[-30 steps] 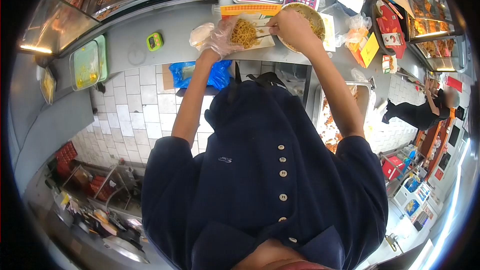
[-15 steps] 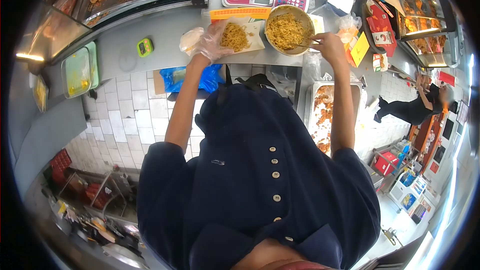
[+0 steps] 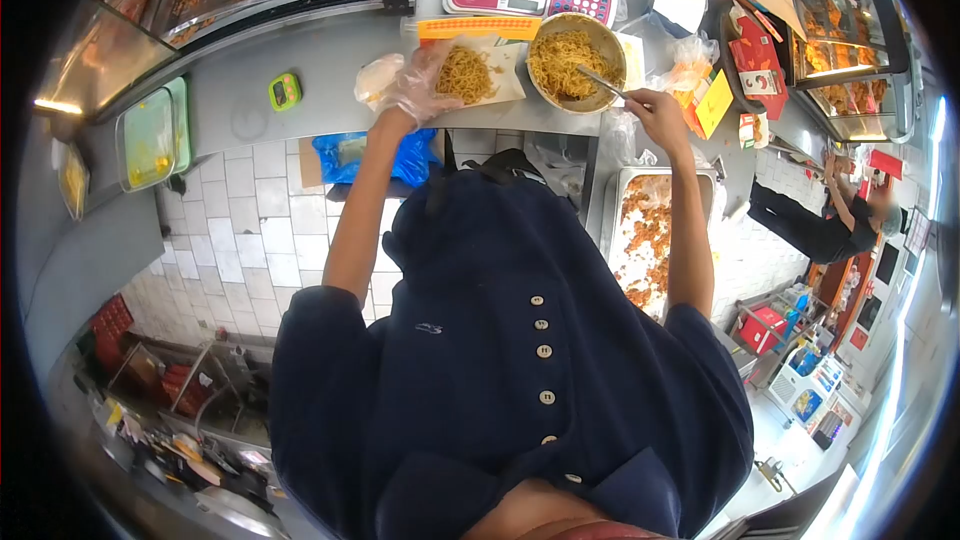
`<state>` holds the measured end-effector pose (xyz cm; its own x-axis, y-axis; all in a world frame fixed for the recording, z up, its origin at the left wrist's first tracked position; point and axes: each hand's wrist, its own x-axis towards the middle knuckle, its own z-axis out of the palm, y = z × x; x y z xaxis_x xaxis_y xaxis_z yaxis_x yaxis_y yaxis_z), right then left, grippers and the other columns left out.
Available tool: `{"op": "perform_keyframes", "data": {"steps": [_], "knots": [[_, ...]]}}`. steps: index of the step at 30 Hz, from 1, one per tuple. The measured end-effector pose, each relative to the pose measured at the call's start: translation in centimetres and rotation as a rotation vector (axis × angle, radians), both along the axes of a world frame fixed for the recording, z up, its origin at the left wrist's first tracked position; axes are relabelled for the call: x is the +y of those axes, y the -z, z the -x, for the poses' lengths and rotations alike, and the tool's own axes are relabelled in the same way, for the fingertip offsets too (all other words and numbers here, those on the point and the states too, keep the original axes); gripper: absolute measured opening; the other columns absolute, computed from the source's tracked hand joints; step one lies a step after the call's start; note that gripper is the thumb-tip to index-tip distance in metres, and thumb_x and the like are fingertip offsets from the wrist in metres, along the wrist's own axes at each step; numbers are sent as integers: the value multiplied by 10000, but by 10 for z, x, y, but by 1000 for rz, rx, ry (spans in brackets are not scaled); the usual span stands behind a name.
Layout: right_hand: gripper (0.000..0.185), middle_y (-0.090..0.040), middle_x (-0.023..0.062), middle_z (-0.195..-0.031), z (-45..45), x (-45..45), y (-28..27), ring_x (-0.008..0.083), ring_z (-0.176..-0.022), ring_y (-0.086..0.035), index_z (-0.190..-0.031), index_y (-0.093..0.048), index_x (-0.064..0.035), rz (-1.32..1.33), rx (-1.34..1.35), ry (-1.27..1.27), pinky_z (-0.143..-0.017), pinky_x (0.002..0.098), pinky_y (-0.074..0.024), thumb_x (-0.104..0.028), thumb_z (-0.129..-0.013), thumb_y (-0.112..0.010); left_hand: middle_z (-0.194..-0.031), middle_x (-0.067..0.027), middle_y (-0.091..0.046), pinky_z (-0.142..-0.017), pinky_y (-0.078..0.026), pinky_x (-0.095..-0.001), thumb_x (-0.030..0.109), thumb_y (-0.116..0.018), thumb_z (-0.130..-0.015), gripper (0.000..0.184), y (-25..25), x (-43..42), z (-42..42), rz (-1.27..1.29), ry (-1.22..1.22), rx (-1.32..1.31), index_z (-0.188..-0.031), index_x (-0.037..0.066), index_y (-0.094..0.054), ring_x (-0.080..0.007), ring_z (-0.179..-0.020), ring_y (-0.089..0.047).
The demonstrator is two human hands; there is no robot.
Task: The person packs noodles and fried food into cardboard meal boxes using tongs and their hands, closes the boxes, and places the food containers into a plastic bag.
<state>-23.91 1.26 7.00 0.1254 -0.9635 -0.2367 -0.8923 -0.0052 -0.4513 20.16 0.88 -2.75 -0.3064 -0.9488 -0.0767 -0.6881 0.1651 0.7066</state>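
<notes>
Fingers [image 3: 641, 101] gripping utensil [image 3: 603, 82], bowl [image 3: 535, 87] near counter edge [image 3: 555, 126]

One camera serves the whole scene, worn on the person's head and pointing forward and steeply down. The dark shirt [image 3: 460, 360] sits closest to the lens, filling the lower middle, while the left hand [image 3: 416, 90] and the right hand [image 3: 657, 118] lie farther off, in the upper part of the view. The counter [image 3: 335, 65] crosses the top, seen from above. The field is very wide (black corners round it off, and straight edges bow), taking in the tiled floor [image 3: 235, 210] and, at far right, a co-worker [image 3: 838, 230] tipped sideways.
</notes>
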Motion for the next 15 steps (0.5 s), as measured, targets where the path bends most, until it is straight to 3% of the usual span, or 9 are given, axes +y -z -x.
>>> {"op": "perform_keyframes", "data": {"steps": [1,4,7,9,11,15], "knots": [[226,-766,123,-912,12,3,0,242,-792,-715,-1074,-790,-116,1,2,-3,-730,353,-528,-228,-888,-728,-1559,-229,-378,-1160,-390,-448,317,-911,-645,1184,7,-1,-1,1,-3,2,-1610,199,-236,-419,-1425,-391],[247,-764,20,-919,28,18,-8,122,-851,-671,-1087,-766,-37,-39,-311,200,-742,291,-502,-218,-925,-718,-1559,-204,-368,-1176,-380,-447,371,-893,-653,1152,21,-3,-2,70,5,43,-1606,254,-256,-424,-1425,-378],[243,-746,-17,-921,23,30,-42,81,-812,-631,-1132,-755,-57,-59,-344,379,-701,245,-473,-195,-936,-715,-1560,-231,-383,-1165,-384,-449,355,-901,-653,1159,18,-3,-1,66,20,3,-1603,182,-261,-415,-1440,-375],[245,-733,-32,-908,18,36,-66,39,-766,-566,-1141,-751,-50,-47,-415,388,-663,211,-429,-190,-945,-713,-1552,-231,-395,-1168,-380,-443,385,-899,-653,1161,20,-4,-2,122,25,21,-1601,166,-267,-409,-1448,-369],[237,-693,-47,-849,14,39,-85,-8,-580,-345,-1177,-732,-32,69,-568,437,-507,190,-249,-115,-955,-713,-1549,-234,-396,-1169,-378,-442,391,-900,-652,1167,22,-4,-3,130,40,29,-1602,161,-263,-406,-1452,-366],[222,-631,-64,-763,13,42,-115,6,-567,-336,-1171,-731,-19,243,-585,490,-497,211,-214,-103,-970,-685,-1543,-240,-400,-1170,-376,-443,399,-902,-654,1172,20,-3,-2,124,24,-7,-1604,163,-258,-404,-1448,-373]]}}
